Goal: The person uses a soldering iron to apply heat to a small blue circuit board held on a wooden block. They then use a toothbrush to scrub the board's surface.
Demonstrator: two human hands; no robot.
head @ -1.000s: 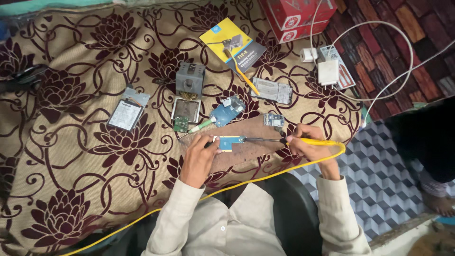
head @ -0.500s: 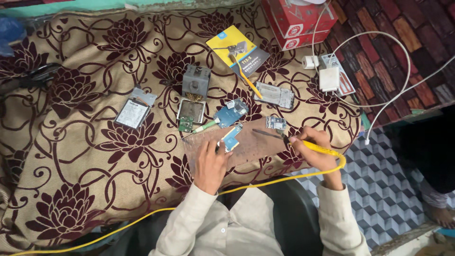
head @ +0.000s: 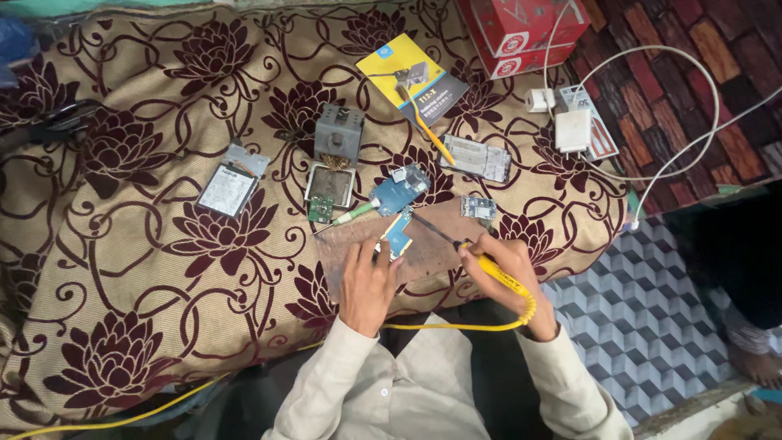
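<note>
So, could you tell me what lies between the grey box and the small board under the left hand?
In the head view, between the grey box and the small board lie a square metal tray and a blue circuit board.

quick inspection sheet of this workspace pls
surface: floral cloth, with a brown work board on it
job's things: small blue circuit board on the work board; yellow soldering iron, tip at it
clutter: metal stand, phone battery, yellow booklet, red boxes
grippers: left hand steadies the circuit board; right hand grips the iron
cables: yellow cord; white charger cable
surroundings: patterned floor
</note>
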